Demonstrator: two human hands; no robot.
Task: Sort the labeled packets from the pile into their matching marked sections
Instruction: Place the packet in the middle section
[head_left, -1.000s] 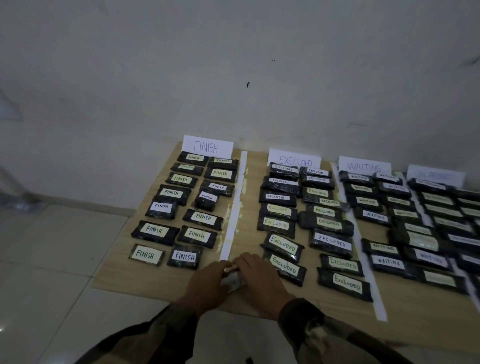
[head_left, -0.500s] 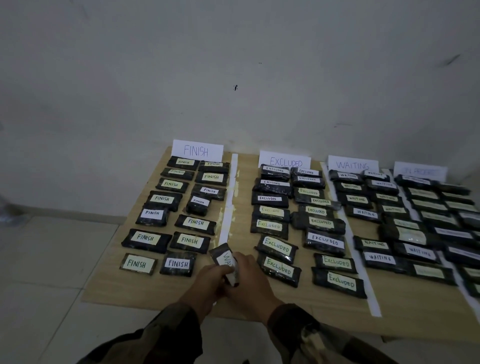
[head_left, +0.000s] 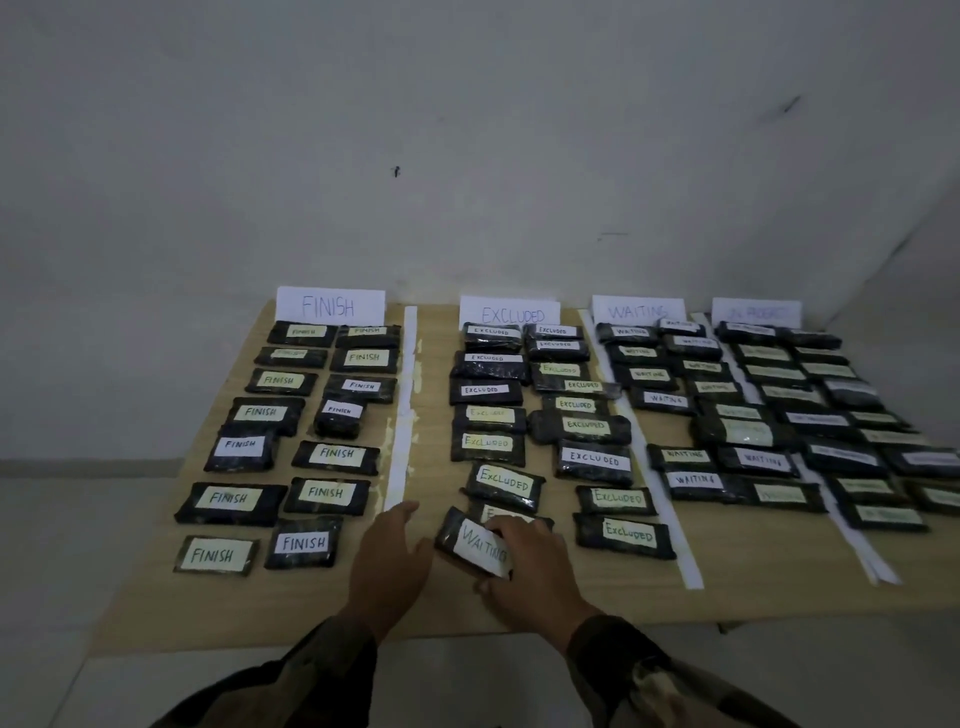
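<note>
A black packet labelled WAITING is held by my right hand at the near end of the EXCLUDED column, partly over another EXCLUDED packet. My left hand is just left of it, fingers apart, holding nothing. The wooden table is split by white strips into sections with standing cards: FINISH, EXCLUDED, WAITING and a fourth blurred card. Each section holds several black labelled packets.
The WAITING section has bare wood at its near end. The table stands against a pale wall; its near edge is close to my sleeves. Tiled floor lies to the left.
Both hands lifted a packet from the table's near edge and turned its WAITING label up. The left hand has let go and the right hand has carried the packet rightward.
</note>
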